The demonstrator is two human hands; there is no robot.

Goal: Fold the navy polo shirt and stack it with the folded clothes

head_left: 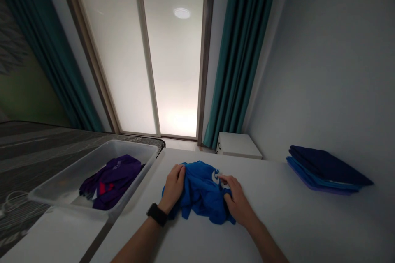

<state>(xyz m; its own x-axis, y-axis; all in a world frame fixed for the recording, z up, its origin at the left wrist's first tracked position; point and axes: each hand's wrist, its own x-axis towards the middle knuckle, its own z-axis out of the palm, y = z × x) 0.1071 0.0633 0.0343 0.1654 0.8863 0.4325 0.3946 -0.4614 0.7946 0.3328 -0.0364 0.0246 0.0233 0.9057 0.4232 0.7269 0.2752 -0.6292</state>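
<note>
Frosted pale panels fill the big door (173, 57) at the back, with teal curtains (247, 49) either side. Below that it's a white table (259, 213), with a clear plastic bin (98, 158) off to the left, purple clothes (123, 172) heaped inside it. Over on the right, well apart from everything else, there's a flat stack (324, 168) of blues and purple, navy on top.

The blue cloth (200, 197) is on the table, right between the two hands. It's all crumpled, so its long axis is iffy, but I'd say it runs roughly side to side, hand to hand. Neither hand is nearer, both are touching it.

Left hand (174, 185) comes in at the left edge, back up, fingers curled over the fabric; the tips are mostly hidden, so can't tell how firmly it's gripping. Right hand (236, 195) is at the right edge, index reaching the white print (215, 177), thumb lower; can't tell if it's pinching. Oh, and a black watch (156, 213) on the left wrist.
</note>
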